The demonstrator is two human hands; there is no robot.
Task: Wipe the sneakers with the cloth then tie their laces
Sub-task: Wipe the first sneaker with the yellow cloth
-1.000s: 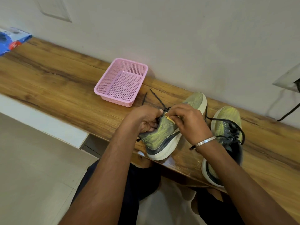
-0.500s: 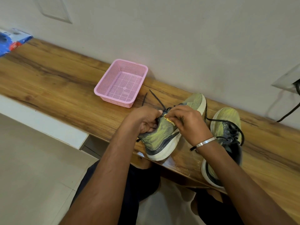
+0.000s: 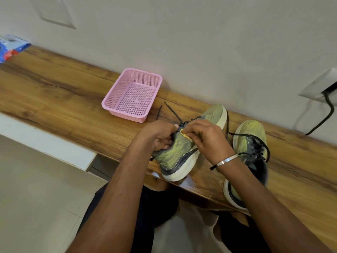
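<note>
Wooden counter along wall; on it: pink mesh basket, 2 yellow-green sneakers, blue packet at far left.

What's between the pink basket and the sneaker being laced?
Two loose dark lace ends on bare wooden table, running from the sneaker toward the pink basket; head view.

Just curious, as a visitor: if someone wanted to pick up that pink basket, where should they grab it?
Pinch the rim of the pink basket on a long side, coming from above. It sits upright and open-topped, with nothing visible inside; the near side is free, and the wall stands close behind.
</note>
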